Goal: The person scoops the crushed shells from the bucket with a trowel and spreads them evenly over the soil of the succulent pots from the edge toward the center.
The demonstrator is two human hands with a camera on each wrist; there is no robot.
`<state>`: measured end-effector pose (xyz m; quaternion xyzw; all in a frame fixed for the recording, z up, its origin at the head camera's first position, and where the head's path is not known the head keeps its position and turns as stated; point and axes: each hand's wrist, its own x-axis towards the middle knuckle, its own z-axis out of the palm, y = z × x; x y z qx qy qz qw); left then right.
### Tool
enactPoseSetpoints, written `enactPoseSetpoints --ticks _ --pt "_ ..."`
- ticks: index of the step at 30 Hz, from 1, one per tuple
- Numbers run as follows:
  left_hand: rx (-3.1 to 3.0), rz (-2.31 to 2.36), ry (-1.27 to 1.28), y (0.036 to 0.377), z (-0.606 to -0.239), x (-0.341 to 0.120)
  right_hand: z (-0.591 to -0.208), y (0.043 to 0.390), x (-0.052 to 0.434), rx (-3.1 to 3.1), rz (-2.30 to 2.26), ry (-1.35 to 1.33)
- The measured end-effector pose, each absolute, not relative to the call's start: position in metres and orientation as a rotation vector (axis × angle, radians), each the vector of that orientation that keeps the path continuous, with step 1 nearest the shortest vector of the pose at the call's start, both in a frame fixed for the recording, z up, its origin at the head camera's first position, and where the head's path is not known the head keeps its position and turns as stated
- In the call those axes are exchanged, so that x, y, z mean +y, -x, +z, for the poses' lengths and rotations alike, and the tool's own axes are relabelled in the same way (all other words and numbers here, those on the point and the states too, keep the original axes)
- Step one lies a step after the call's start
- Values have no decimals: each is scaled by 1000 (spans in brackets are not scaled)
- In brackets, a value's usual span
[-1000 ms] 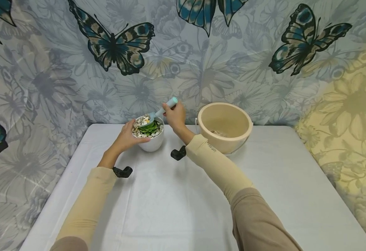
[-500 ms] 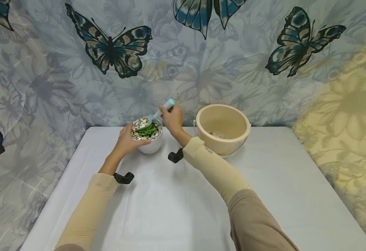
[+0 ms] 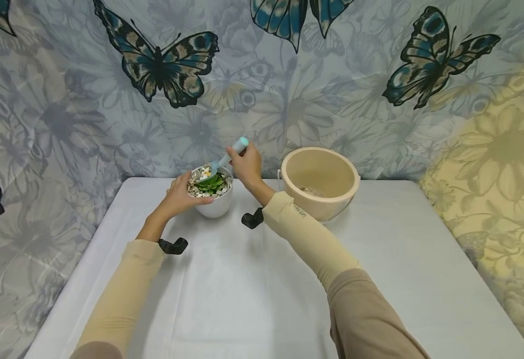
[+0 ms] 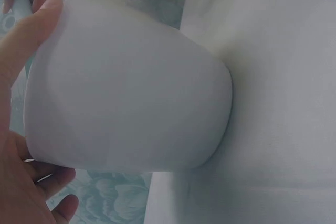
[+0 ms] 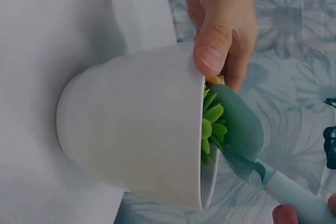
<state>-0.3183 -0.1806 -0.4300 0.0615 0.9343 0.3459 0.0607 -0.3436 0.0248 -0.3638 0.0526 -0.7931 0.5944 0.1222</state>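
Note:
A white pot stands near the back of the table, filled with pale and multicoloured pebbles around a green succulent. My left hand grips it from the left, thumb along the near side by the rim; the left wrist view shows the fingers curving round its far side. From the right, my right hand holds a light blue trowel by its handle. The trowel's blade tilts down into the pot's mouth, close against the leaves. The blade's tip is partly hidden.
Right of the pot stands a beige bucket with a wire handle, a few pebbles at its bottom. Behind the white-covered table hangs a butterfly-patterned cloth. A black camera sits on each wrist.
The right hand and trowel have shifted slightly left toward the pot, with the blade staying over the pebbles. The left hand keeps its hold, and the head view has moved a little.

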Motion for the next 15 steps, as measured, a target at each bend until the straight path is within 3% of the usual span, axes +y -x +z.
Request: enactPoseSetpoints --ticks 15 --pt "2876 1126 -110 313 -437 -175 -358 343 25 -2337 1683 -178"
